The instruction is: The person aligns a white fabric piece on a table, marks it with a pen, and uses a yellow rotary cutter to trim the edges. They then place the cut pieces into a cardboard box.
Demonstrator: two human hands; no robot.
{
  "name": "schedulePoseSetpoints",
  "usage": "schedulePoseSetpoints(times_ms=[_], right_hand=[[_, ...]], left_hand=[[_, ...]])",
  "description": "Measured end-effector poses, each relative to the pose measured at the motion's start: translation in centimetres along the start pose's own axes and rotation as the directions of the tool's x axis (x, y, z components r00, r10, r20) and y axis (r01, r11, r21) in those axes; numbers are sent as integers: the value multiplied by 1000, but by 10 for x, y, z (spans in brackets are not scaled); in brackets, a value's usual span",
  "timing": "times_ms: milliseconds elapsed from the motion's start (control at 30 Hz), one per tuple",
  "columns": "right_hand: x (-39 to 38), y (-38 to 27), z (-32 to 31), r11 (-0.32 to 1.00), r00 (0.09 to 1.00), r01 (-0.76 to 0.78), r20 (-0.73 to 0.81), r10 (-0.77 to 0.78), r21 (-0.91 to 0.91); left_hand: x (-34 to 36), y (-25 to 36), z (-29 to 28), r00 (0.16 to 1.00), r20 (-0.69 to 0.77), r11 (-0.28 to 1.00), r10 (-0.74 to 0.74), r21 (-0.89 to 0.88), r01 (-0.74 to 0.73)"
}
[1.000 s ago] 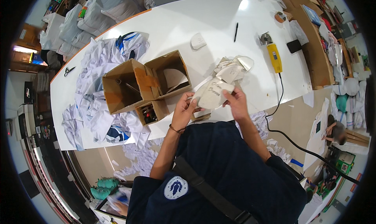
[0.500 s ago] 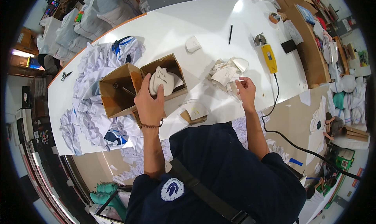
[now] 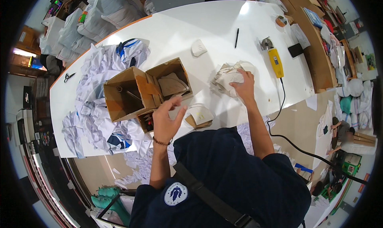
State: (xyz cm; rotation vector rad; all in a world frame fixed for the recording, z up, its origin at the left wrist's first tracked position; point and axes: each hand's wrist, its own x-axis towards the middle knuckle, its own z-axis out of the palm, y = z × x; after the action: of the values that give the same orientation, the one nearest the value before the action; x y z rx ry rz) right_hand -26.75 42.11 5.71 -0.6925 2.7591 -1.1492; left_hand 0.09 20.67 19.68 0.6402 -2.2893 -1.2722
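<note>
My left hand [image 3: 168, 122] hovers empty in front of a cardboard box, its thumb and fingers apart. Inside that box's right compartment [image 3: 188, 78] lie whitish card pattern pieces [image 3: 172, 84]. My right hand [image 3: 245, 86] rests on the right side of a loose pile of cream card pattern pieces [image 3: 226, 77], thumb and fingers spread over it. Another stack of card pieces [image 3: 199, 115], white on top with brown below, sits near the table's front edge, between my hands. One single whitish piece [image 3: 198, 48] lies farther back.
Crumpled white and blue fabric [image 3: 93, 84] covers the table's left side, with scissors [image 3: 69, 77] beyond it. To the right are a yellow electric rotary cutter [image 3: 275, 62] with a trailing black cord, a pen [image 3: 236, 38], a black phone [image 3: 295, 50] and tape [image 3: 281, 21].
My left hand has let go of the pattern pieces, which now lie in the box, and has drawn back toward me. My right hand has moved left onto the loose pile.
</note>
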Motion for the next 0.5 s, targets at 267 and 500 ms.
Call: schedulePoseSetpoints(times_ms=[267,500], right_hand=[[-33,7,-39,872,980,-120,-84,181,475],[-69,-63,-62,683,877,-147,413,-244,716]], left_hand=[[-23,-15,32,963,222,959,-153,-203,200],[-14,13,58,966,196,913,-171,-337,230]])
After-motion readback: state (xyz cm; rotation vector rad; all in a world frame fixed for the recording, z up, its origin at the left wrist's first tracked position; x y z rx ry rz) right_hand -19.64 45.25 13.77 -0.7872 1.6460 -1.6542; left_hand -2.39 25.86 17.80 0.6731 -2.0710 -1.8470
